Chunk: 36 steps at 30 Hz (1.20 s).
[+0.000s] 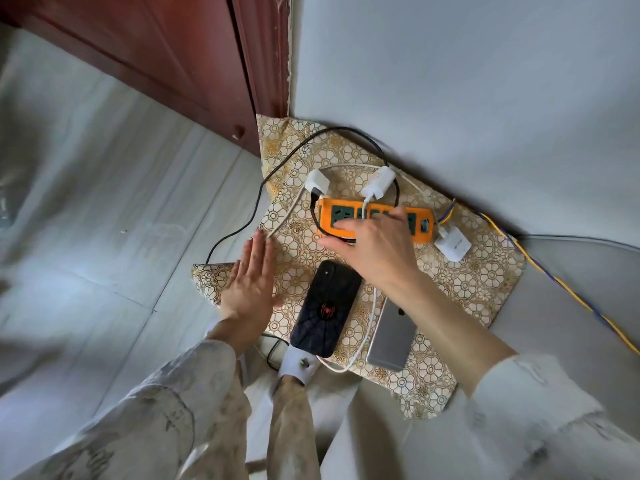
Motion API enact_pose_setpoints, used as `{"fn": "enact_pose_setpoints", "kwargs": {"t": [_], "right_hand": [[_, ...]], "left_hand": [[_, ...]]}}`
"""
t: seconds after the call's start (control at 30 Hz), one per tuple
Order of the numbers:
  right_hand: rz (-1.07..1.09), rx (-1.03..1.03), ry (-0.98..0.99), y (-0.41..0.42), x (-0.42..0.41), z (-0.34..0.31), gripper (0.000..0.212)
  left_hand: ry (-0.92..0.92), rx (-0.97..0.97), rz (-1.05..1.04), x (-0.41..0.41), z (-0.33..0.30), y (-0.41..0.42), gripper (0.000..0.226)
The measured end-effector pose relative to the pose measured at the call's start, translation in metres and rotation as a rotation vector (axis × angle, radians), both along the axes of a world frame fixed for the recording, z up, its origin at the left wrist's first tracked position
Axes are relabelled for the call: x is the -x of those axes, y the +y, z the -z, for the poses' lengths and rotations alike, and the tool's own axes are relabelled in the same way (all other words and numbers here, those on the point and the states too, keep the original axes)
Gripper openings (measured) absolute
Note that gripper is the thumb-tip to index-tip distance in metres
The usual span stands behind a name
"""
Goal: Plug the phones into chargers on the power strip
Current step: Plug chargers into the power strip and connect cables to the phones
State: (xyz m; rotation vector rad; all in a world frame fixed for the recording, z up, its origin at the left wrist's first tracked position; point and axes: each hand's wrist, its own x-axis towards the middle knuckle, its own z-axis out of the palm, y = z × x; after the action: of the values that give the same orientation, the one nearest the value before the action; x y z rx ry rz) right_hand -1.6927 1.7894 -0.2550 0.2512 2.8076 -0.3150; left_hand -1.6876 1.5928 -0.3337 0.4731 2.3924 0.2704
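Floor cushion carries strip, two phones; right hand spread open on strip, left hand flat, empty; risk: loose chargers topple if strip shifts.

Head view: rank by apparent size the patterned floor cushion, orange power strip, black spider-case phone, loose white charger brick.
1. Patterned floor cushion
2. Orange power strip and black spider-case phone: alike, unranked; hand covers the strip
3. Loose white charger brick
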Motion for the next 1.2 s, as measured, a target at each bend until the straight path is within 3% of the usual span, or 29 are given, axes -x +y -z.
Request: {"fn": "enact_pose_setpoints", "kwargs": {"t": [0.1, 0.17, 0.3, 0.5, 0.83, 1.07, 1.2], "right_hand": [[-0.071, -0.108, -0.05, 0.027, -0.002, -0.01, 0.029], [-0.004, -0.163, -0.133, 0.044, -0.004, -0.012, 0.016], [0.124, -0.168, -0.255, 0.048, -0.001, -0.002, 0.038], [0.205, -0.022, -0.081, 0.005, 0.02, 0.027, 0.055], [0.368, 0.167, -0.076, 0.028, 0.045, 0.024, 0.024], [0.042, -0.001, -0.152, 0.051, 0.028, 0.004, 0.033], [0.034, 0.007, -0.195, 0.051, 0.025, 0.003, 0.037]], "left_hand": [[-0.001, 0.013, 0.0, -0.001, 0.0, 0.001, 0.107], [-0.002, 0.02, -0.004, -0.001, 0.0, 0.001, 0.107], [-0.009, 0.036, -0.005, -0.002, -0.001, 0.003, 0.107], [0.012, 0.079, 0.0, -0.003, -0.002, 0.005, 0.105], [-0.004, 0.084, -0.013, -0.003, -0.004, 0.007, 0.103], [-0.011, 0.027, -0.055, -0.003, -0.009, 0.008, 0.097], [0.0, 0.014, -0.066, -0.004, -0.009, 0.008, 0.096]]}}
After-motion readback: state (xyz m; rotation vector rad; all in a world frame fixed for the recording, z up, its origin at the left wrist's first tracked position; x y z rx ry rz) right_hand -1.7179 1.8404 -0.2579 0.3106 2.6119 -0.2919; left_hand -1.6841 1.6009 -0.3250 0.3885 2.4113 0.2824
